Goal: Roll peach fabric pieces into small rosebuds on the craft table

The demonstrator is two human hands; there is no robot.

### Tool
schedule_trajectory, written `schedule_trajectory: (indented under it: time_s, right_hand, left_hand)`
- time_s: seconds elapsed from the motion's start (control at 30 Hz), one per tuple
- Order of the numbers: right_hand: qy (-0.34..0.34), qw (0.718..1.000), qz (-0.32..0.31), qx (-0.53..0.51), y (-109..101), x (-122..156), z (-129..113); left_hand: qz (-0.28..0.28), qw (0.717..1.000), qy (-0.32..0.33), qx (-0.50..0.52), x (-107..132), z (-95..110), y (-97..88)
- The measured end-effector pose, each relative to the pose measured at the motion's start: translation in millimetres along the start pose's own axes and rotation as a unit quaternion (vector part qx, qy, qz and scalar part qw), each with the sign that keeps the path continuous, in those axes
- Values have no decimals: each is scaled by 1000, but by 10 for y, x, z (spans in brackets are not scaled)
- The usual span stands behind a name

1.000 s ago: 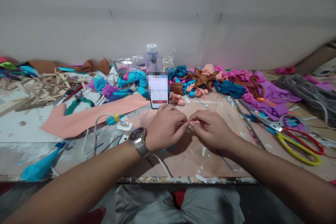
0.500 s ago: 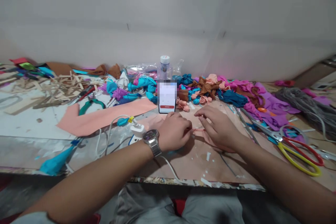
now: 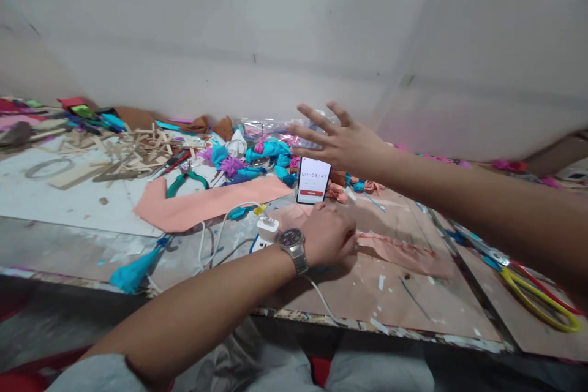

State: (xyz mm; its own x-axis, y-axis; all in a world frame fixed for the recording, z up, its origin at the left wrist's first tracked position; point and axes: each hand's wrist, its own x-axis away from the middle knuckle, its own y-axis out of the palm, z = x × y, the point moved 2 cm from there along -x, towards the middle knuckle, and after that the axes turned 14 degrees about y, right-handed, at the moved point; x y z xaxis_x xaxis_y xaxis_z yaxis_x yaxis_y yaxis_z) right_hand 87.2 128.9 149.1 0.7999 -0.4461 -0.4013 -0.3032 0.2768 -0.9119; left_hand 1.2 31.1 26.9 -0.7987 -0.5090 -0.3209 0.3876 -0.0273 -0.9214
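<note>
My left hand (image 3: 329, 236), with a wristwatch (image 3: 294, 247) on the wrist, is closed and pinches the end of a crumpled pink paper strip (image 3: 404, 251) that lies on the table to its right. My right hand (image 3: 337, 139) is raised above the table with its fingers spread, holding nothing. It hovers over the pile of coloured paper flowers (image 3: 257, 159), just above a phone (image 3: 313, 180) that stands upright showing a timer.
A long pink paper sheet (image 3: 202, 205) lies left of the phone, with green-handled pliers (image 3: 184, 180) and wooden sticks (image 3: 133, 150) beyond it. A white charger and cable (image 3: 267, 228) sit by my left wrist. Yellow and red scissors (image 3: 537, 294) lie at the right.
My right hand has let go of the pink strip, lifted and reached left over the flower pile. My left hand keeps its pinch on the strip. The view has shifted to the left.
</note>
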Motion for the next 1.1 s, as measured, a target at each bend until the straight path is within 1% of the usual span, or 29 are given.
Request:
schedule_trajectory:
  time_s: [0.13, 0.27, 0.33, 0.47, 0.63, 0.9, 1.1]
  right_hand:
    - [-23, 999, -27, 41, 96, -105, -27]
    - [-75, 987, -59, 127, 165, -108, -54]
    - [-86, 983, -66, 146, 179, -105, -59]
    - [-86, 986, -58, 133, 179, -111, -51]
    - [-93, 981, -60, 158, 192, -110, -31]
    - [-98, 981, -65, 157, 220, -104, -7]
    - [-97, 986, -62, 123, 224, -107, -3]
  left_hand:
    - [-2, 1000, 3, -3, 7, -6, 16]
    - [-4, 1000, 2, 0, 12, -16, 34]
    - [-5, 1000, 2, 0, 12, -22, 47]
    - [-5, 1000, 2, -1, 10, -28, 53]
    - [-5, 1000, 0, 2, 5, -23, 30]
    - [-14, 1000, -1, 4, 5, -12, 32]
    - [-9, 1000, -7, 10, 2, -13, 29]
